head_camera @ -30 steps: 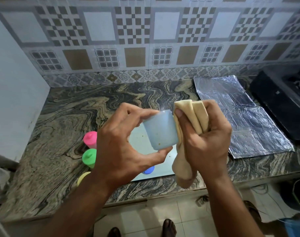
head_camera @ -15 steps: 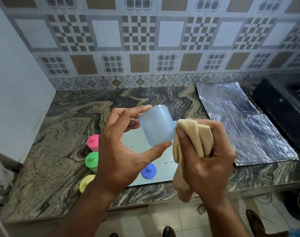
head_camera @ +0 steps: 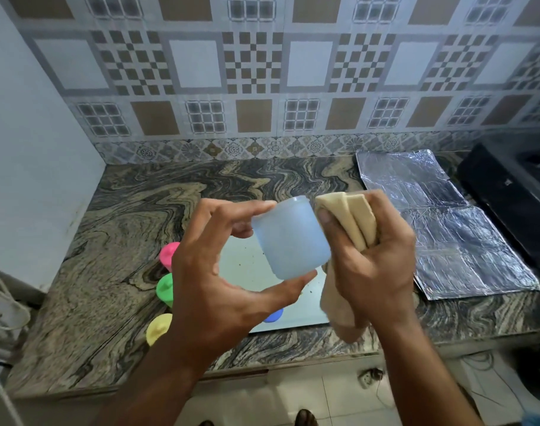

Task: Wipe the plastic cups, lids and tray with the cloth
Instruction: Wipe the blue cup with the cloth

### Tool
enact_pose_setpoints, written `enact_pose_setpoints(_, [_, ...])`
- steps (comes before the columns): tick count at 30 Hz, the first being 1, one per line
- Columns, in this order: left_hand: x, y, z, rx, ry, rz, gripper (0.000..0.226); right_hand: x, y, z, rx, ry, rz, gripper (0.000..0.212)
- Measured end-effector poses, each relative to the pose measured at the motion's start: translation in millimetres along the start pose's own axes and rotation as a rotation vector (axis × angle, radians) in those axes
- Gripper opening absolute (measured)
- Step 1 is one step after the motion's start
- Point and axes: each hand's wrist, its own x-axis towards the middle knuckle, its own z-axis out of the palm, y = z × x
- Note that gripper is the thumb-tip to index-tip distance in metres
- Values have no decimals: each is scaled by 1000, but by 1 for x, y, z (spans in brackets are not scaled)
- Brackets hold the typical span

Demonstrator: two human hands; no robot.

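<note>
Fingers (head_camera: 259, 207) of the left hand (head_camera: 219, 281) pinch the blue cup (head_camera: 293, 238) end to end, exposing its wall. Right hand (head_camera: 376, 256) grips the folded cloth (head_camera: 351, 216) beside it.

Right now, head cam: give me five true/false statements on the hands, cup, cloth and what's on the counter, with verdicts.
1. The left hand holds the pale blue cup above the counter. True.
2. The beige cloth lies flat on the tray. False: it is bunched in the right hand, beside the cup.
3. The pink, green and yellow cups stand on the counter left of the tray. True.
4. The tray is spotless. False: dark specks show on its surface.
5. The foil sheet lies under the tray. False: it lies on the counter to the right, apart from the tray.
</note>
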Motion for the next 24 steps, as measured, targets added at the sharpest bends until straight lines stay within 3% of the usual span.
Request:
enact_pose_setpoints(4, [1,-3,7,-129,33,-87,70,-12,-6,3,255,85,39,16])
enact_pose_setpoints(11, [0,-7,10,-259,-39,-109,76,-20,-8,7,214,77,-4,15])
enact_pose_setpoints(17, [5,-14,4,-64,-47,-82,78,-14,-10,-2,134,92,-64,13])
enact_pose_setpoints(24, [2,-6,3,23,-57,52,72,-7,-25,8,-20,-49,-154,14])
